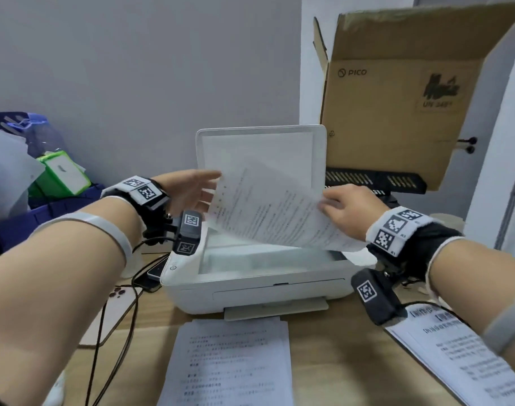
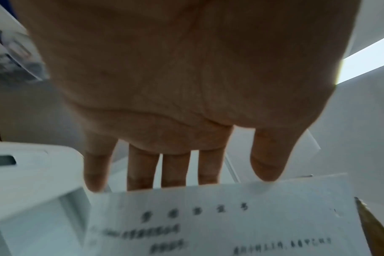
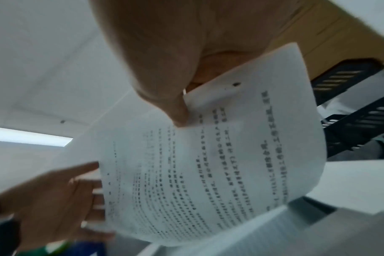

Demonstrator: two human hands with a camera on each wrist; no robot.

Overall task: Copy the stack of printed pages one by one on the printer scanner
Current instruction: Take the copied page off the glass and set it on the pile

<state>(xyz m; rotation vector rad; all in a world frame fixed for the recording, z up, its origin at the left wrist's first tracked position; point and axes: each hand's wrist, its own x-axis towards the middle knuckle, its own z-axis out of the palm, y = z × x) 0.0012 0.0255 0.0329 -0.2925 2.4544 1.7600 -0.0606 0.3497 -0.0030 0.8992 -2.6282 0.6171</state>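
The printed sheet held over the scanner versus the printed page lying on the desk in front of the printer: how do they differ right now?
The held printed sheet is in the air, tilted and curved above the white printer's scanner glass; the white printed page on the wooden desk lies flat. The right hand pinches the held sheet and the left hand reaches its edge; nothing touches the desk page. Both are white with black text.
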